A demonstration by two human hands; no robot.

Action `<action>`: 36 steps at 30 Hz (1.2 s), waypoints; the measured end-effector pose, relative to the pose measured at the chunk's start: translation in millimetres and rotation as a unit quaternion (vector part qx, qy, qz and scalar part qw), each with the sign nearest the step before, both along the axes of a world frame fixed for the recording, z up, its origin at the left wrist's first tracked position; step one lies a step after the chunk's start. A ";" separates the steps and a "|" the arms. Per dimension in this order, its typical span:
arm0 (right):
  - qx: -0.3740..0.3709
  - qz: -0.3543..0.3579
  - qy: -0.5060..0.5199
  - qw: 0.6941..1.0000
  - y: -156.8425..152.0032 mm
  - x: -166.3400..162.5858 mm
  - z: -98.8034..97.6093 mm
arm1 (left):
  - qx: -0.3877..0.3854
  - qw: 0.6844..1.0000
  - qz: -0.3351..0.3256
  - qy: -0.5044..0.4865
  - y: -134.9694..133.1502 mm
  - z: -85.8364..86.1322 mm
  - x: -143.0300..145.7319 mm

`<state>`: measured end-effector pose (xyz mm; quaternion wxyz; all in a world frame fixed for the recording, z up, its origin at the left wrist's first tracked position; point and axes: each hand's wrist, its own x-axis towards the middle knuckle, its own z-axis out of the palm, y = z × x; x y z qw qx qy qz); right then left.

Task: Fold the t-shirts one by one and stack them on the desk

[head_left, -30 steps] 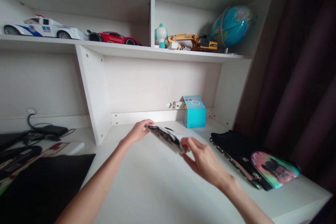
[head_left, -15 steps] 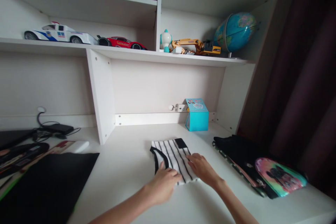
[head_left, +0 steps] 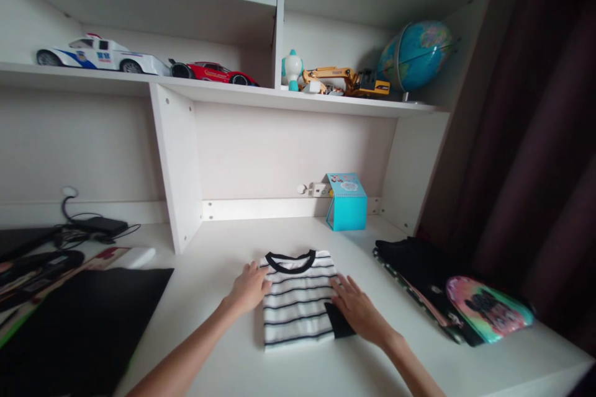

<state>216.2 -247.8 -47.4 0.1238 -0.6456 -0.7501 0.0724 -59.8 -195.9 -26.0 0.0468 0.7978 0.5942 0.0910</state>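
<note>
A black mat [head_left: 79, 322] lies on the left of the white desk [head_left: 223, 248]; the left hand [head_left: 249, 288] rests flat and open on the left edge of the folded striped shirt [head_left: 298, 304], gripping nothing; the shirt lies in the middle of the desk; the right hand [head_left: 356, 310] rests flat and open on its right edge; dark clothes [head_left: 419, 267] lie further right.

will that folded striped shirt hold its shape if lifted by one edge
Probably not: the striped shirt is soft layered cloth, likely to droop and unfold. It looks thin and light. Pushed, it may slide or bunch on the smooth desk.
</note>
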 end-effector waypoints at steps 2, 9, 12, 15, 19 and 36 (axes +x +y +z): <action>-0.030 -0.019 -0.025 0.999 6.1 -5.5 -6.2 | 0.008 1.000 0.017 0.011 -3.1 0.8 6.9; 0.000 -0.059 0.017 0.998 4.3 -13.7 9.8 | -0.067 0.992 0.023 -0.101 -14.9 5.2 13.1; -0.014 -0.069 0.045 0.997 9.2 -3.1 9.1 | -0.148 0.948 0.014 -0.282 -25.3 1.1 10.6; -0.033 -0.071 0.079 0.994 12.6 8.7 6.2 | -0.248 0.868 0.029 -0.429 -38.2 -1.6 12.1; -0.034 -0.051 0.121 0.991 6.5 22.3 12.2 | -0.242 0.854 0.024 -0.460 -57.2 2.2 27.2; 0.119 -0.299 -0.073 0.944 7.7 254.5 111.3 | -0.050 0.864 -0.223 -0.449 -26.4 59.6 287.1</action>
